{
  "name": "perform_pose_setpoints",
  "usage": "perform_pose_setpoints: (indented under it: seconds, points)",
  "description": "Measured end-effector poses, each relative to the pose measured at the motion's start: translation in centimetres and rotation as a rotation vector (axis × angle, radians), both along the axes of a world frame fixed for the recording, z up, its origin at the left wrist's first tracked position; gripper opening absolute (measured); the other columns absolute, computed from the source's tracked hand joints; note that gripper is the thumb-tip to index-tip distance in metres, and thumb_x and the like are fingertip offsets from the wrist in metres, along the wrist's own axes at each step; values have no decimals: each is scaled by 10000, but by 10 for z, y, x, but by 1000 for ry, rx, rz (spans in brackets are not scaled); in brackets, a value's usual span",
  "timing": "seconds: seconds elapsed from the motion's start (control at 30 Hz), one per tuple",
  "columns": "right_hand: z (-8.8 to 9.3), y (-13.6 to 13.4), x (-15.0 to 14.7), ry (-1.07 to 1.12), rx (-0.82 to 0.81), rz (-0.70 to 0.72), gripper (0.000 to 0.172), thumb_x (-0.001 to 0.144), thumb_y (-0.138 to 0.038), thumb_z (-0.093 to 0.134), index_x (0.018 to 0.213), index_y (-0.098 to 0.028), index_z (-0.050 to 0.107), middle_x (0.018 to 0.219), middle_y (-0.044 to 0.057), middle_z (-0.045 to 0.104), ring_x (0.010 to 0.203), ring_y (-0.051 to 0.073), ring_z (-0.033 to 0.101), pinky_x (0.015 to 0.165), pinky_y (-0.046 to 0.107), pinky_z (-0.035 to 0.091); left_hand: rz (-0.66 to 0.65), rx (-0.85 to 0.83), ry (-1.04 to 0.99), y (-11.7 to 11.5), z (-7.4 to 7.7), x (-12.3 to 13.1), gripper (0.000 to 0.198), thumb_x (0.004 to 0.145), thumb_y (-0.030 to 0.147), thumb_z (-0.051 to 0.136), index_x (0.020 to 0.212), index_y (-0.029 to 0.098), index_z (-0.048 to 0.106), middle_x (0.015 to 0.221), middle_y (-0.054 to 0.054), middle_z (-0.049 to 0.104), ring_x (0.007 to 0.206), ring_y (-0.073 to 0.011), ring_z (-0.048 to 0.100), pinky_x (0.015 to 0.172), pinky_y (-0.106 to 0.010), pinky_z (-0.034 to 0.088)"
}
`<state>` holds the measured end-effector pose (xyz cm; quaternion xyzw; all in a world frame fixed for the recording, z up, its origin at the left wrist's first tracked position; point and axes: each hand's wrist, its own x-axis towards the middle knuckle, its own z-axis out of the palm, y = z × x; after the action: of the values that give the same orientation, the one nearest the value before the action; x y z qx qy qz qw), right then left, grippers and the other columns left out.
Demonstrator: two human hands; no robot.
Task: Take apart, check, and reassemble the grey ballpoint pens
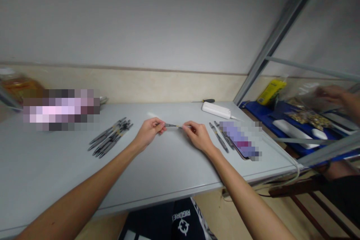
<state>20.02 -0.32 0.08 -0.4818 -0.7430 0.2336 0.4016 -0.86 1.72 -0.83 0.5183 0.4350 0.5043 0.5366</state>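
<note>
Both hands hold one thin grey pen point(172, 125) level above the table's middle. My left hand point(149, 132) pinches its left end, and my right hand point(198, 134) pinches the right end; the fingers hide both ends. A pile of several grey pens point(111, 137), each with a yellowish band, lies on the table left of my left hand. Two similar pens point(220, 137) lie side by side to the right of my right hand. A small translucent whitish strip point(152, 115) rests behind my left hand.
On the grey table point(157, 176), a blurred-out phone point(239, 140), white power bank point(216, 110) with cable and screwdriver point(208, 101) lie right. A pixelated object point(62, 109) and amber bottle point(21, 84) stand left. Beyond a metal post point(270, 52), another person's hand point(334, 93) is over small brass-coloured parts point(309, 117).
</note>
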Motion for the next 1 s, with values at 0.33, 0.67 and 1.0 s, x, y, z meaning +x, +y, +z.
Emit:
perform_pose_setpoints:
  seconds: [0.33, 0.67, 1.0]
  points:
    - [-1, 1, 3, -80, 3, -11, 398, 867, -394, 426, 626, -147, 625, 460, -35, 406, 466, 90, 353, 497, 228, 258, -56, 26, 17, -2, -1, -1, 269, 609, 332, 741, 713, 133, 592, 600, -34, 644, 521, -100, 535, 534, -232, 414]
    - [0, 5, 7, 336, -504, 147, 441, 782, -542, 466, 565, -162, 520, 346, -79, 321, 335, 56, 220, 376, 215, 144, -13, 359, 334, -9, 4, -1, 143, 737, 285, 628, 763, 146, 604, 726, -35, 656, 654, -133, 592, 589, -234, 434]
    - [4, 6, 12, 633, -738, 258, 414, 705, -508, 614, 543, -146, 498, 357, -99, 290, 317, 19, 186, 335, 189, 93, 99, 710, 591, -23, 19, 4, 83, 803, 206, 560, 766, 168, 623, 769, -33, 692, 699, -142, 622, 678, -257, 481]
